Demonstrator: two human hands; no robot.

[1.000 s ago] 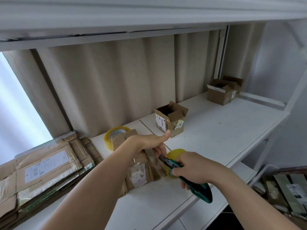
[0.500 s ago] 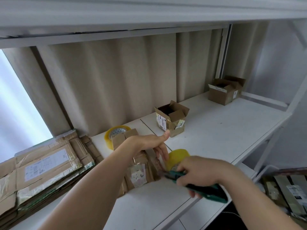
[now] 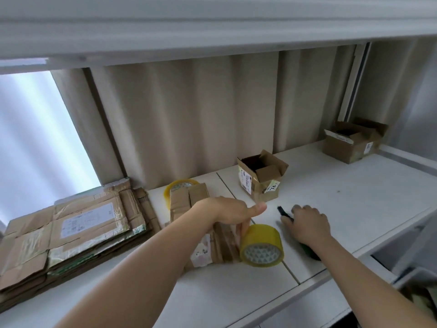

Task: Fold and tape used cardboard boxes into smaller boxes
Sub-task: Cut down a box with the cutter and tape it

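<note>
Room lay mostly to the right and far side of the white shelf (image 3: 354,209), where bare surface stretched between the small open box (image 3: 261,176) in the middle and another open box (image 3: 352,142) in the far right corner. The shelf's near edge ran diagonally from lower left up to the right, with a drop just beyond it. A beige curtain (image 3: 189,114) closed off the far side, and an upper shelf board hung overhead. At the left, a stack of flattened cardboard (image 3: 71,233) lay along the near left part of the surface.

Your left hand (image 3: 227,211) rested on top of the partly folded cardboard box (image 3: 212,245) near the middle, fingers curled down over its right side, thumb stretched out to the right. A yellow tape roll (image 3: 262,247) stood on edge, touching the box's near right corner just below your fingers. A second tape roll (image 3: 179,187) sat behind the box, partly hidden.

Your right hand (image 3: 307,226) lay palm down on the shelf over a dark green-handled cutter (image 3: 283,213), fingers loosely bent on it; only its black tip and a bit of its handle showed, so you could not tell how firmly it was held.
</note>
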